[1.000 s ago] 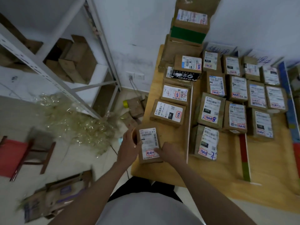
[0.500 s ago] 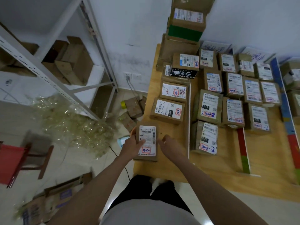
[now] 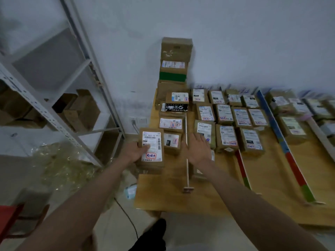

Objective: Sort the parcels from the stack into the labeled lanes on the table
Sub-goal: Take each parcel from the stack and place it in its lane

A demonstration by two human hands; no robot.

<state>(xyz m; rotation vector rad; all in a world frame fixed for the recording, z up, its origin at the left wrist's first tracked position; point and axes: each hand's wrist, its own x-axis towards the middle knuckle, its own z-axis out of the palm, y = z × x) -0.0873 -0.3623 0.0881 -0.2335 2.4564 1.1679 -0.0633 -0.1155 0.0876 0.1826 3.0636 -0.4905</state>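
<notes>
Item: parcel (image 3: 152, 147), brown carton with white label and a red-boxed mark near its lower edge, centre-left of the frame, held label-up over the near end of the leftmost lane, probably so the mark can be read against the lane. Left hand (image 3: 135, 152): the grip is closed on the parcel's left edge, thumb lying across the label. Right hand (image 3: 198, 149): grip wide, fingers straight and spread, holding nothing, hovering just right of the white divider (image 3: 187, 160) over the second lane; whether it touches the box beneath cannot be told. Bench (image 3: 166, 192): pale wood, bare at its near edge, split into lanes by strips. Leftmost lane: a row of parcels (image 3: 171, 124) running back to a tall stack (image 3: 174, 69) against the wall, top centre. Lanes to the right: cartons in tidy rows, labels up, with a red-and-green strip (image 3: 242, 169) and a blue-red-green strip (image 3: 282, 142) between groups. Upper left: grey shelving (image 3: 76, 98) holding empty cartons. Judgement: the parcel looks about to be set at the front of the left row, the free hand clearing away.
</notes>
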